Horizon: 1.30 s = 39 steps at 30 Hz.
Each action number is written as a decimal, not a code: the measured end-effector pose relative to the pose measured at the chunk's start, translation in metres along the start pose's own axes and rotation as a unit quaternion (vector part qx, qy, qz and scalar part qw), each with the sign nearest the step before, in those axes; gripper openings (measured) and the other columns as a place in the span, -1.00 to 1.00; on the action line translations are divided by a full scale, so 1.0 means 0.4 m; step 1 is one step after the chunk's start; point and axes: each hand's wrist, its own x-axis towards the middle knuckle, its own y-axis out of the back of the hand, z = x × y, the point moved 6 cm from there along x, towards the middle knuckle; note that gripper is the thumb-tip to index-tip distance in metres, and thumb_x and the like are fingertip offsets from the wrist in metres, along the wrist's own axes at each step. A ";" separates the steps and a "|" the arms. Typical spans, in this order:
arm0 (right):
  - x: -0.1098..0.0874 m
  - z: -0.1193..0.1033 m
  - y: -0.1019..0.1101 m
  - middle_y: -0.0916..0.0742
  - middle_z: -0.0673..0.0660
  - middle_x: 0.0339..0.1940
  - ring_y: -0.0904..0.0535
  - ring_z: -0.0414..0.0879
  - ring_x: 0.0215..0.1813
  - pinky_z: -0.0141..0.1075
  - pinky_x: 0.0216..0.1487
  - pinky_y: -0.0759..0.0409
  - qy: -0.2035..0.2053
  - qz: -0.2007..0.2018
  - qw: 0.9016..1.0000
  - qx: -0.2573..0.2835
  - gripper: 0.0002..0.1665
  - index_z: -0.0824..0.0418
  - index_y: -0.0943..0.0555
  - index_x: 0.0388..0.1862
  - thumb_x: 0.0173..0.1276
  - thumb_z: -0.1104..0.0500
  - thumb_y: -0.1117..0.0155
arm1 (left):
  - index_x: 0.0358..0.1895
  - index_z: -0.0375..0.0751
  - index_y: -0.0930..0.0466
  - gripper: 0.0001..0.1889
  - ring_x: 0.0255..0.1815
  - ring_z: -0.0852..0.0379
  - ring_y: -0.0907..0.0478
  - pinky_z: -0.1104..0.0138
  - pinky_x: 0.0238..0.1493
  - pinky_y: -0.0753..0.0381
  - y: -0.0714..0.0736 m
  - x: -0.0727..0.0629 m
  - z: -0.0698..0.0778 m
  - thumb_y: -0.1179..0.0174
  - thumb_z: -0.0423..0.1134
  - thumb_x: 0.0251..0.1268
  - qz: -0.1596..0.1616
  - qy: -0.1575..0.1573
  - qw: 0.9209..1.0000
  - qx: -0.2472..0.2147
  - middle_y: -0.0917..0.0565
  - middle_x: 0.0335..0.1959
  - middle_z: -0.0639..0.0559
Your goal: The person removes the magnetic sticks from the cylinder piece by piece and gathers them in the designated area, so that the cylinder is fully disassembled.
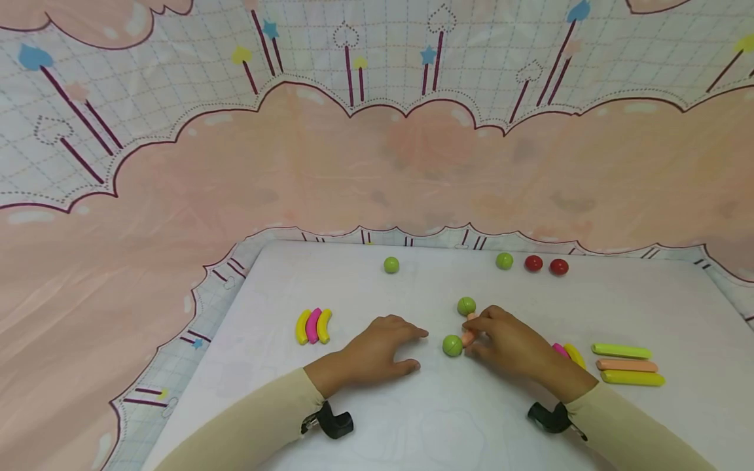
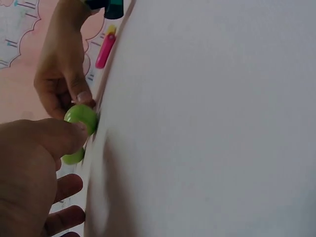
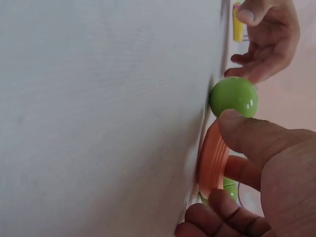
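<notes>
My right hand point(image 1: 512, 347) pinches an orange curved piece point(image 3: 213, 158) with lengthwise ridges, thumb on one end and fingers at the other, close over the white tabletop. A green ball point(image 1: 452, 345) lies at the piece's near end, just beyond the thumb in the right wrist view. Another green ball point(image 1: 466, 305) sits at the far end, partly hidden behind the fingers in that view. To the left, my left hand point(image 1: 383, 347) hovers with relaxed, spread fingers and nothing in its grasp, its fingertips pointing toward the balls.
Two yellow curved pieces flank a pink one point(image 1: 313, 326) at the left. Along the back are a green ball point(image 1: 391, 265), another green ball point(image 1: 504, 261) and two red balls point(image 1: 533, 263). Three coloured sticks point(image 1: 627, 365) lie right, near pink and yellow pieces point(image 1: 574, 355) partly behind my right wrist.
</notes>
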 end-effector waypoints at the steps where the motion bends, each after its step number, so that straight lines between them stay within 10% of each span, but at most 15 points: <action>1: 0.000 0.001 0.001 -0.67 0.06 -0.10 -0.60 -0.10 -0.09 -0.08 0.06 -0.74 0.000 0.002 1.000 -0.001 -0.53 0.09 -0.77 0.13 0.24 0.09 -0.62 | 0.43 0.06 -0.53 -0.45 0.41 0.16 -0.46 0.12 0.51 -0.38 -0.004 0.006 0.006 -0.33 0.03 0.43 0.003 -0.004 1.000 0.003 -0.64 0.32 0.23; 10: 0.007 0.001 0.002 -0.81 0.17 0.11 -0.69 0.20 0.20 0.15 0.29 -0.62 0.036 0.012 0.999 -0.006 -0.53 0.17 -0.77 0.15 0.29 0.06 -0.58 | 0.43 0.04 -0.54 -0.45 0.31 0.13 -0.55 0.19 0.39 -0.50 -0.025 0.055 0.058 -0.34 0.02 0.42 0.040 -0.028 0.999 0.017 -0.69 0.26 0.22; 24: 0.023 -0.003 0.007 -0.82 -0.12 -0.25 -0.63 -0.15 -0.24 -0.07 -0.08 -0.71 0.063 0.021 0.998 -0.020 -0.90 -0.04 -0.79 -0.29 0.28 0.04 -0.59 | 0.30 0.22 -0.65 -0.58 0.12 0.16 -0.60 0.28 0.08 -0.55 -0.036 0.113 0.096 -0.38 0.01 0.41 0.046 -0.018 0.997 0.055 -0.76 0.10 0.26; 39: 0.022 -0.011 0.018 -0.82 -0.12 -0.36 -0.56 -0.21 -0.34 -0.22 -0.25 -0.63 0.077 0.048 0.995 -0.037 -0.77 0.08 -0.86 -0.17 0.24 0.04 -0.61 | 0.18 0.10 -0.68 -0.65 0.04 0.21 -0.60 0.33 0.10 -0.55 -0.031 0.113 0.081 -0.42 -0.05 0.37 0.053 -0.009 0.998 0.017 -0.77 -0.05 0.29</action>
